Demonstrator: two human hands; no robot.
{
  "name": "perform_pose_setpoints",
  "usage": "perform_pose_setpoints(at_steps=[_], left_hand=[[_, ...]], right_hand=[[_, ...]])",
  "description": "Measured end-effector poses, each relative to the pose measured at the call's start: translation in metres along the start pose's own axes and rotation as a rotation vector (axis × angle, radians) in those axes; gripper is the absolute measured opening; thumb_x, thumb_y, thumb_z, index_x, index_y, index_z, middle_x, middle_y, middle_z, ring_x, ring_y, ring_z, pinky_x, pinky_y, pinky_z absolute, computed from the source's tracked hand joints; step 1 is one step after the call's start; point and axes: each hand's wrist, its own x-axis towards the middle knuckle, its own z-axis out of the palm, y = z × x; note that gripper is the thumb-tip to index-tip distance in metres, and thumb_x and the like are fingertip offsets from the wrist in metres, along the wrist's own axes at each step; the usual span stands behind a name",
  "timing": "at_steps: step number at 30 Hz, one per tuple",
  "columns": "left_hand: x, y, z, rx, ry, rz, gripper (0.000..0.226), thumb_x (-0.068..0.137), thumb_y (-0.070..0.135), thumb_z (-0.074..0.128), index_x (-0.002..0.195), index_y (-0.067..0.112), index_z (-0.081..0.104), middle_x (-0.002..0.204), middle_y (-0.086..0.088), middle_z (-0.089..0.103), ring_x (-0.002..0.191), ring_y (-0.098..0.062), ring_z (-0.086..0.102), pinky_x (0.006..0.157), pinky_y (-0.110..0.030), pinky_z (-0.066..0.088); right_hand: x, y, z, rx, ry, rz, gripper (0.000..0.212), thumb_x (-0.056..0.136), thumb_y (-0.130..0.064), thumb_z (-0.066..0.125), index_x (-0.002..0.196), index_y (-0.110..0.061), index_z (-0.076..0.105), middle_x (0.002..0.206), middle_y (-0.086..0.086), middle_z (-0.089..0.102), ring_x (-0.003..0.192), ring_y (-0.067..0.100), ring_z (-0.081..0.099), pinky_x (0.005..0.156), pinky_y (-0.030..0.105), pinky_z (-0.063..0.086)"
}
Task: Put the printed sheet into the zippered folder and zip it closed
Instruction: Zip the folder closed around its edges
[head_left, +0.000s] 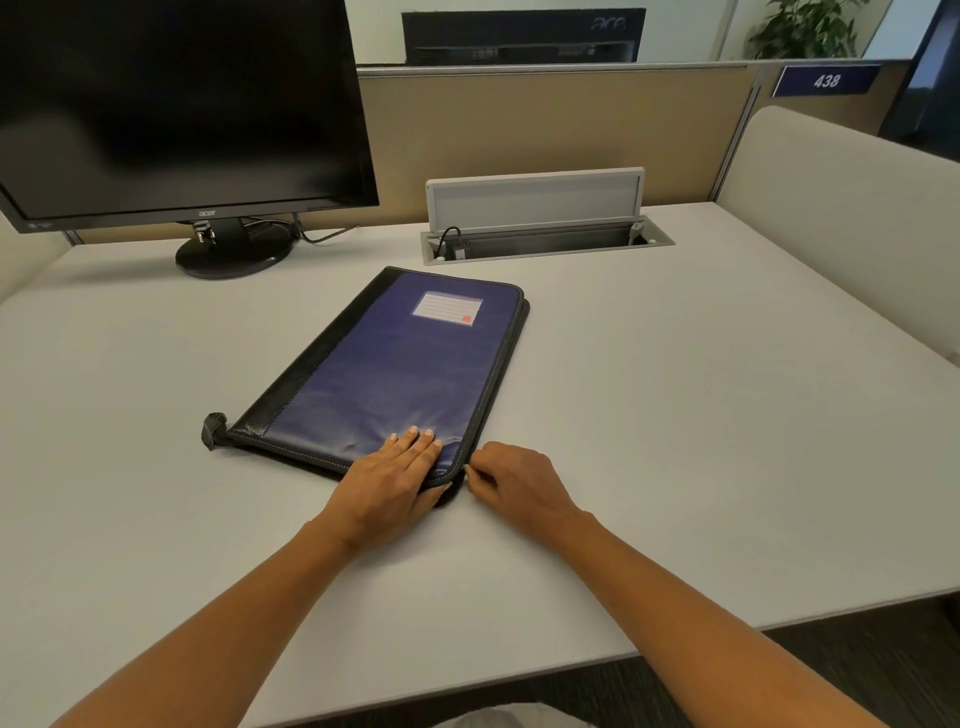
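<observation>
Desk (675, 426) holds your zippered folder (395, 374) lying flat and closed near its middle, contents hidden. Your left hand (397, 480) presses its near corner with straight fingers; your right hand (519, 488) curls its fingers, pinching the zipper edge there.

A: Deep blue folder (384, 374), glossy, with a black band down its spine and black edging carrying pale dotted stitching.
B: And its label (448, 308) is white, ruled in faint lines, with a small red square.
A: Plain pale grey desk (675, 415). Black monitor (171, 104), screen and stand alike.
B: Tan partition (545, 119), navy sign (826, 80), white numerals.
</observation>
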Motion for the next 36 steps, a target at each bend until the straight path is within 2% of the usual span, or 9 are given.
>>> perform_pose_setpoints(at_steps=[1,4,7,8,11,14,18,33,36], left_hand=[[0.001,0.003,-0.003,-0.030,-0.031,-0.029,0.055,0.088,0.042,0.037,0.096,-0.001,0.071,0.096,-0.016,0.072,0.087,-0.030,0.070,0.065,-0.041,0.057],[0.001,0.010,-0.007,-0.051,-0.050,-0.089,0.072,0.094,0.049,0.019,0.090,0.002,0.074,0.093,-0.013,0.074,0.085,-0.025,0.071,0.061,-0.036,0.058],[-0.001,0.016,-0.010,-0.060,-0.028,-0.157,0.042,0.076,0.041,0.068,0.090,0.001,0.074,0.094,-0.015,0.073,0.085,-0.027,0.071,0.057,-0.037,0.058],[-0.001,0.017,-0.008,-0.075,-0.033,-0.186,0.046,0.069,0.039,0.076,0.095,0.001,0.072,0.099,-0.016,0.072,0.089,-0.028,0.070,0.059,-0.039,0.058],[0.001,0.019,-0.002,-0.097,-0.117,-0.270,0.059,0.089,0.048,0.048,0.132,0.007,0.047,0.139,-0.012,0.047,0.129,-0.024,0.045,0.094,-0.038,0.048],[0.007,0.017,0.001,-0.031,-0.237,-0.230,0.063,0.095,0.050,0.024,0.144,0.010,0.021,0.153,-0.008,0.024,0.141,-0.021,0.022,0.110,-0.034,0.030],[0.009,0.018,0.002,-0.010,-0.318,-0.209,0.062,0.097,0.046,0.022,0.145,0.007,0.017,0.153,-0.012,0.021,0.141,-0.026,0.020,0.112,-0.037,0.025],[0.003,0.014,0.011,0.089,-0.347,-0.145,0.059,0.099,0.040,0.018,0.145,0.004,0.014,0.152,-0.017,0.021,0.140,-0.031,0.022,0.112,-0.038,0.025],[0.001,0.013,0.008,0.045,-0.299,-0.157,0.057,0.099,0.037,0.019,0.142,0.000,0.021,0.149,-0.020,0.029,0.136,-0.033,0.030,0.109,-0.039,0.031]], right_hand=[[-0.001,-0.001,0.002,0.013,0.028,0.007,0.025,0.091,-0.023,0.046,0.077,-0.006,0.057,0.081,0.013,0.060,0.072,0.030,0.056,0.058,0.035,0.040],[-0.004,-0.002,0.004,0.035,0.059,0.067,0.025,0.093,-0.026,0.046,0.093,-0.009,0.065,0.089,0.010,0.058,0.075,0.026,0.057,0.062,0.034,0.044],[-0.006,-0.001,0.001,0.145,0.109,0.156,0.024,0.091,-0.025,0.052,0.105,-0.012,0.067,0.093,0.009,0.061,0.078,0.022,0.058,0.069,0.023,0.041],[-0.006,-0.001,-0.001,0.180,0.126,0.183,0.023,0.090,-0.023,0.054,0.104,-0.013,0.068,0.093,0.008,0.063,0.079,0.021,0.059,0.070,0.020,0.039],[-0.005,-0.004,-0.003,0.285,0.145,0.259,0.016,0.084,-0.023,0.063,0.094,-0.015,0.073,0.092,0.005,0.068,0.078,0.019,0.061,0.071,0.020,0.041],[-0.004,-0.010,-0.002,0.329,0.141,0.317,0.014,0.081,-0.024,0.066,0.092,-0.017,0.073,0.090,0.003,0.070,0.073,0.013,0.059,0.067,0.020,0.040],[-0.006,-0.016,0.000,0.343,0.141,0.320,0.012,0.082,-0.021,0.064,0.090,-0.015,0.072,0.088,0.004,0.068,0.073,0.016,0.058,0.066,0.019,0.037],[-0.015,-0.024,0.001,0.256,0.115,0.266,0.016,0.088,-0.024,0.055,0.094,-0.016,0.069,0.092,0.000,0.063,0.080,0.017,0.058,0.065,0.025,0.040],[-0.013,-0.024,0.001,0.251,0.134,0.283,0.016,0.088,-0.025,0.056,0.092,-0.016,0.069,0.092,0.000,0.063,0.079,0.017,0.058,0.064,0.024,0.037]])
